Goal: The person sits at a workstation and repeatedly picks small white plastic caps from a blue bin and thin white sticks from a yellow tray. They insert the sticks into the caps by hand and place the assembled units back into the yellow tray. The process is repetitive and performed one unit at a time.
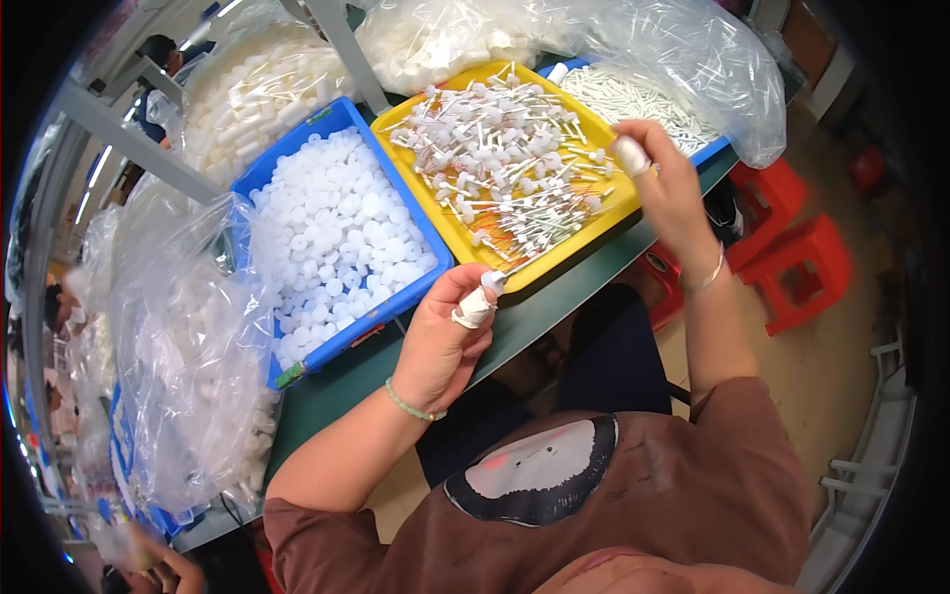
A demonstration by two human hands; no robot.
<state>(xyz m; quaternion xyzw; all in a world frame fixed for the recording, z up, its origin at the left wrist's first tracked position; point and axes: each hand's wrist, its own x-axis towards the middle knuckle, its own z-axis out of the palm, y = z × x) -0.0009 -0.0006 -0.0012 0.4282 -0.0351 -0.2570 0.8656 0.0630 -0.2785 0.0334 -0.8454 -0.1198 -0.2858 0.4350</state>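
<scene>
1. Key relation: the white cap (493, 282) sits in the left hand (445, 327) at the near corner of the yellow tray (564, 262). The sticks (542, 223) lie up and to the right of it, inside the tray.
2. Axis: a thin stem appears to run from the cap up and right, over the tray's rim. Cannot tell whether it is joined to the cap. Many of the sticks in the near part slope roughly the same way.
3. Nearer hand: left for the sticks by the near corner; right hand (665, 183) for those by the right rim.
4. Left hand: thumb and forefinger pinched on the cap, other fingers curled. White tape (473, 309) on a digit. Forearm enters from lower left, pointing up and right.
5. Right hand: over the right rim, fingers bent, tips pointing left and inward. Cannot tell whether it grips anything. Forearm rises steeply behind it.
6. Surroundings: blue tray (371, 327) of loose discs (336, 213) left of the yellow one; white tubes (643, 104) beyond its right side. Trays stand on the green worktop (549, 315).
</scene>
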